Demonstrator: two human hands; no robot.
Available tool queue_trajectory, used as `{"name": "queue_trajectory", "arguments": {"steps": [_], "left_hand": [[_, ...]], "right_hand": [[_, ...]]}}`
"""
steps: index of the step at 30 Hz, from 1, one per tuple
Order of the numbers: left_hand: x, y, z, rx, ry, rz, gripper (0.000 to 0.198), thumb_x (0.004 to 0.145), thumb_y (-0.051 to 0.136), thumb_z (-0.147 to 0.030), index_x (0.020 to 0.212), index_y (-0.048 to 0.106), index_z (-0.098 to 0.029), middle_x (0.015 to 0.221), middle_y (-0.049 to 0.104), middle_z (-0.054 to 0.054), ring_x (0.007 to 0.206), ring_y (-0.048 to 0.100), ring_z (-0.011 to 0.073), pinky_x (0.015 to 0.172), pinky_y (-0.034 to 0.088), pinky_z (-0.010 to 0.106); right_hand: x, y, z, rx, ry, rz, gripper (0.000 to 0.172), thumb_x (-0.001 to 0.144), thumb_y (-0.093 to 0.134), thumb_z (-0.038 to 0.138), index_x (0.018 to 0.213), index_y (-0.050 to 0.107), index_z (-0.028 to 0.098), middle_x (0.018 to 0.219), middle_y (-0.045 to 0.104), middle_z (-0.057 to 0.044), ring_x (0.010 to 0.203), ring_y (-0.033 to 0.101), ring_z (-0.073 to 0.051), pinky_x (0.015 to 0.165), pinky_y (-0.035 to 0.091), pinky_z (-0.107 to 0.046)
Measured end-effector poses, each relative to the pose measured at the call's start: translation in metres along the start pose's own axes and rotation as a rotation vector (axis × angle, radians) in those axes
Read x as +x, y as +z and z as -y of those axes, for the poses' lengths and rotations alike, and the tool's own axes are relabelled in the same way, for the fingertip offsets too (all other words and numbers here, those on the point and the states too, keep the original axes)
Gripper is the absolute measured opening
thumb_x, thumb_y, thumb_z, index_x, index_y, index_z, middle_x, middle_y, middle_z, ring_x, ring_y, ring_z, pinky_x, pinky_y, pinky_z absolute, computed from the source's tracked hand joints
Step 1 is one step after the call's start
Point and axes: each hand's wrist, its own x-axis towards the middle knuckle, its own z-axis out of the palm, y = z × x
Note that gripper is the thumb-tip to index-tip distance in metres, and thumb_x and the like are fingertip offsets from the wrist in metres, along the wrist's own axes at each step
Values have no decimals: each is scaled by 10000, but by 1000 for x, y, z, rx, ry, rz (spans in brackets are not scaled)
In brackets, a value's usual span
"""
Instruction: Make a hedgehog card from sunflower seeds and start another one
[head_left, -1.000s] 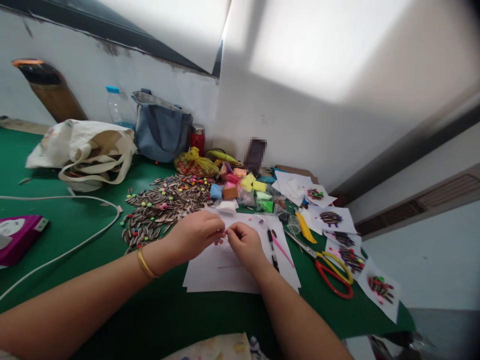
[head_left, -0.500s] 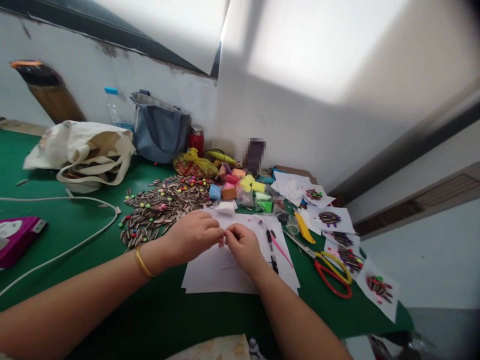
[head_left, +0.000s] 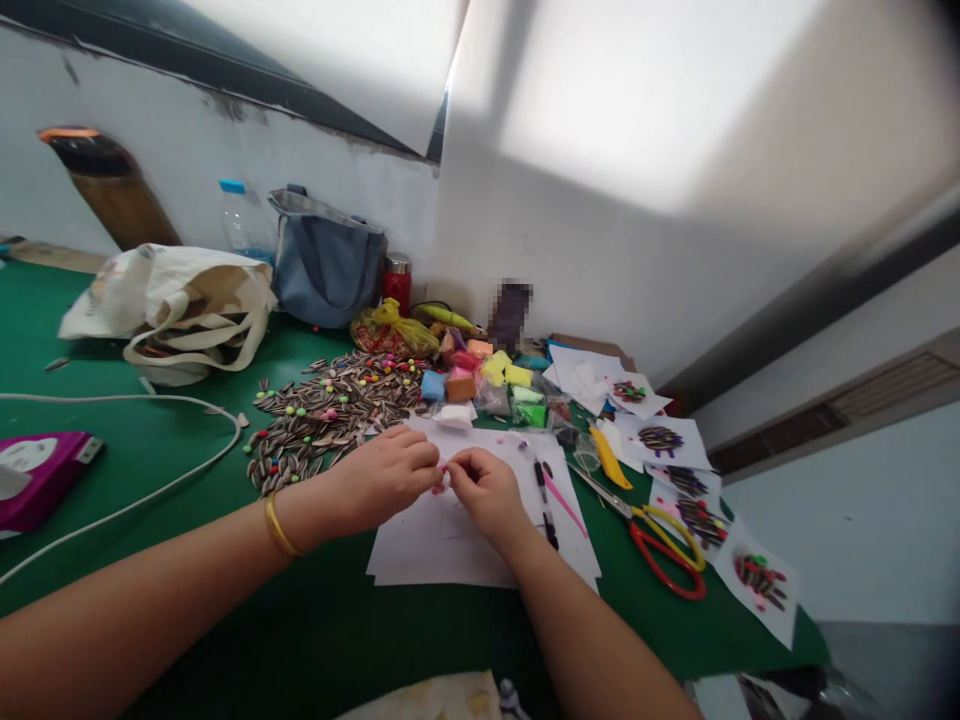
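Observation:
My left hand (head_left: 390, 478), with a gold bangle (head_left: 279, 528) at the wrist, is closed in a pinch over the white paper (head_left: 420, 555). Facing it, my right hand (head_left: 487, 497) pinches too, thumb against forefinger. Between the fingertips of both shows a small bit of pink modelling clay (head_left: 442, 476), mostly hidden by the fingers. A black pen (head_left: 546, 505) and a pink clay tool (head_left: 564, 503) lie on the paper to the right of my right hand. Beyond my left hand spreads a heap of striped sunflower seeds (head_left: 337, 405) mixed with small coloured balls.
Coloured clay blocks (head_left: 461, 387) lie behind the paper. At right are scissors (head_left: 645, 530), a yellow cutter (head_left: 611, 458) and cards with seed figures (head_left: 761, 575). A cloth bag (head_left: 172, 300), blue tote (head_left: 330, 260), white cable (head_left: 135, 505) and purple box (head_left: 45, 480) occupy the left.
My fingertips have drawn slightly apart, and more of the pink clay shows between them. The whole view has shifted a little; the things on the table stay put.

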Motion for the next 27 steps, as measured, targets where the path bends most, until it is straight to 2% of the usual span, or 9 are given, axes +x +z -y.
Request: {"name": "queue_trajectory", "arguments": {"steps": [3,6,9,11,13,16,21,24,27], "left_hand": [[0,-6,6,-197,-116,-76,157,875,546,-143,952,662,-215,949,629,62,892,567,195,820,442,337],[-3,-11,29,-318,-358,-170,163,866,542,-193,999,637,-194,982,635,62,910,581,184,817,466,307],[-10,-8,56,-198,-519,-64,152,869,512,-214,881,663,-195,902,647,53,881,586,202,807,457,328],[-14,-1,68,-144,-511,47,178,853,524,-220,856,701,-212,891,653,59,867,592,211,796,450,333],[-15,7,71,-124,-497,103,192,836,542,-223,884,728,-232,907,654,65,861,599,213,775,443,328],[-11,20,66,-130,-449,105,218,837,538,-213,916,739,-245,882,651,65,837,601,212,744,430,325],[-1,32,62,-61,-378,115,204,836,532,-170,720,694,-211,768,615,61,751,574,203,691,402,325],[0,30,62,-34,-416,74,194,855,523,-171,732,672,-190,794,611,75,787,573,214,728,415,339],[2,18,51,-101,-470,-57,161,882,521,-209,828,670,-182,858,611,76,851,575,218,785,438,340]], "right_hand": [[0,-1,0,12,2,3,160,810,568,314,744,641,188,659,611,3,610,534,-139,583,423,-243],[1,-3,-1,58,43,-18,172,812,573,341,768,640,188,660,602,3,604,531,-141,573,426,-247],[2,-4,-1,97,74,-24,180,807,575,357,770,629,190,657,590,6,586,517,-138,554,422,-247],[2,-4,0,102,82,-14,180,802,574,360,763,625,192,653,590,6,579,514,-137,548,420,-247],[2,-3,0,91,81,-8,178,799,574,357,753,623,192,650,592,5,581,518,-137,551,422,-248],[2,-2,0,68,75,-7,180,800,570,356,753,626,192,651,596,4,583,519,-137,551,420,-246],[2,-3,-2,45,73,-10,175,805,567,345,749,631,191,649,598,3,587,521,-138,556,421,-244],[3,-4,-4,41,66,-11,170,810,566,338,756,638,193,652,604,4,592,530,-141,558,425,-245],[3,-3,-5,34,59,-21,164,810,571,328,748,640,193,641,602,8,590,533,-141,562,427,-245]]}}
